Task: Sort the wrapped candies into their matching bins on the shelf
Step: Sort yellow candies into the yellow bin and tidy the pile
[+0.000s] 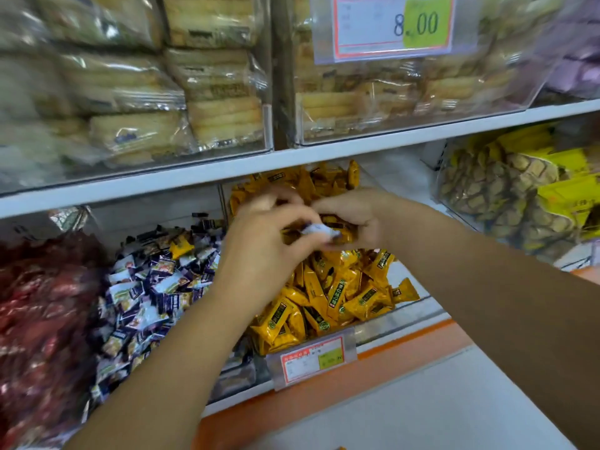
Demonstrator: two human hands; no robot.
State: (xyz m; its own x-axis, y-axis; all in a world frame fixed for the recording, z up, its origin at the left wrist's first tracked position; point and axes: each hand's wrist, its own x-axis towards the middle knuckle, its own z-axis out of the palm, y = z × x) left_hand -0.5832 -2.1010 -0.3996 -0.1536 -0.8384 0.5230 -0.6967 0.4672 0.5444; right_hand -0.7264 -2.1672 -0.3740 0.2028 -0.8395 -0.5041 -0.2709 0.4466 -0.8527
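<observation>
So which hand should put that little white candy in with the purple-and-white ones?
Probably the left hand. Both hands meet at the white candy, but the left is beside the purple-and-white pile, while the right hand sits over the yellow pile.

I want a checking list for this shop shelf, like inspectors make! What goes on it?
Surface: white shelf, clear bins on it.
Job's things: white-and-purple candy held over the yellow candies; purple candies in the bin to their left, one yellow stray among them.
Clutter: red candies far left; price tag in front.
Hands: left hand and right hand both pinch the candy.
Cables: nothing seen.
Surroundings: wrapped cakes on the shelf above, price sign reading 8.00.
</observation>
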